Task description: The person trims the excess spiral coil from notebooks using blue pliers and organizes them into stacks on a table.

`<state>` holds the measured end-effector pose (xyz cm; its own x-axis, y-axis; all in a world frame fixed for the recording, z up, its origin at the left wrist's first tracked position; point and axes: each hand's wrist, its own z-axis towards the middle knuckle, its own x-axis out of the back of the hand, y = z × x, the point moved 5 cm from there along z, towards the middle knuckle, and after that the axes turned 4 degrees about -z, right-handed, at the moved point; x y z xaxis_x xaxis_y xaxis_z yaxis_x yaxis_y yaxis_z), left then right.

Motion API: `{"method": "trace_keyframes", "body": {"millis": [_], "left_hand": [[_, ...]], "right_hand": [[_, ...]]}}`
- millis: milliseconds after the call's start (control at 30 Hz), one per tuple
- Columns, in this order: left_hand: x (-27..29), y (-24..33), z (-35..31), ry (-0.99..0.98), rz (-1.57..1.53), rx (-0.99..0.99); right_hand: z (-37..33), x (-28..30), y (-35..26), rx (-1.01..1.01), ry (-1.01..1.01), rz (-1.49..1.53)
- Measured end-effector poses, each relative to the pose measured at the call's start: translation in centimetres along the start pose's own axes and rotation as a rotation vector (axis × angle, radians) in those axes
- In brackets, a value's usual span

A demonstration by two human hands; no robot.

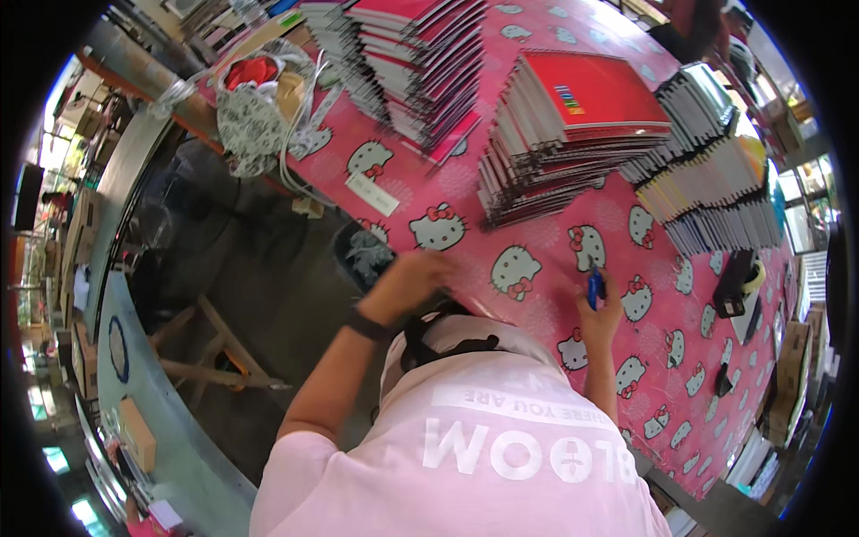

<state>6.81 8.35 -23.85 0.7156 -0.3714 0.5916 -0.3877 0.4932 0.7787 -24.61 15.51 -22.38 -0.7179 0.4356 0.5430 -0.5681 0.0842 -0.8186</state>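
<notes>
My left hand (413, 273), with a black band on its wrist, lies blurred on the near edge of a pink table cover printed with cartoon cats (501, 219). Nothing shows in that hand. A dark tray holding something grey and crumpled (365, 253) sits just to its left. My right hand (598, 313) rests on the cover further right, fingers closed around a small blue tool (595, 286) that points up. My pink printed shirt (465, 447) fills the lower middle.
Tall stacks of spiral notebooks stand at the back: one red-covered (573, 116), one to its left (420, 63), a grey and yellow one (707, 179) at right. A black tape dispenser (735, 282), a white label (371, 192), a patterned bag (246, 121) and a wooden frame (219, 353) below are also in view.
</notes>
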Motion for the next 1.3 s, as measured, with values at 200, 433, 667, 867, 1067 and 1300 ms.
{"method": "trace_keyframes", "body": {"millis": [200,433,667,867,1067,1300], "left_hand": [[9.6,-9.8,-9.8,0.374,0.313,0.749],[4.7,-0.2,-6.8,-0.352,-0.398,0.274],[6.1,5.6,-10.6,-0.525,-0.062,0.488],[6.0,8.1,-15.0,-0.857,-0.457,1.009],[6.6,7.7,-13.1,-0.642,0.094,0.726],[4.0,8.4,-6.3,-0.323,0.005,0.023]], "right_hand": [[1.0,-1.2,-0.8,-0.016,-0.079,0.028],[2.3,-0.8,-1.8,0.0,-0.129,-0.018],[1.2,-2.1,-2.7,0.039,-0.161,0.007],[1.7,-2.7,-3.1,0.083,-0.194,-0.006],[1.7,-3.4,-3.3,0.084,-0.209,-0.038],[1.4,-3.5,-4.0,0.118,-0.224,-0.169]]}}
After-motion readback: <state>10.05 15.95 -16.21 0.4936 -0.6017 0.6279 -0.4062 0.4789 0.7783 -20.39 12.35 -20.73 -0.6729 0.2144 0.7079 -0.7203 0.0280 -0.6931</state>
